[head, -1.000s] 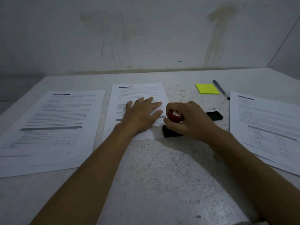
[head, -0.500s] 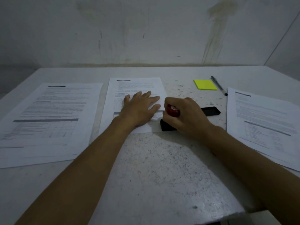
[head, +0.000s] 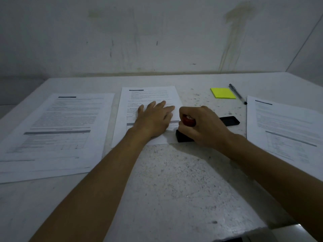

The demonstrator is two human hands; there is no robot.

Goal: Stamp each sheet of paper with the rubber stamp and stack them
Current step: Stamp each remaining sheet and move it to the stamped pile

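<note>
One printed sheet [head: 150, 95] lies in the middle of the white table [head: 174, 180]. My left hand [head: 153, 119] rests flat on it with the fingers spread. Just to its right, my right hand [head: 204, 126] grips the red-handled rubber stamp [head: 188, 121], held down on the black ink pad [head: 183, 137] at the sheet's lower right corner. The stamp's base is hidden by my fingers. A stack of printed sheets [head: 56, 130] lies at the left and another stack of sheets [head: 286, 130] at the right.
A black lid [head: 229, 121] lies behind my right hand. A yellow sticky-note pad [head: 222, 93] and a black pen [head: 237, 93] sit at the back right. The wall runs along the table's far edge.
Both hands stay in place, left on the sheet and right on the stamp over the pad. Only the camera has shifted slightly.
</note>
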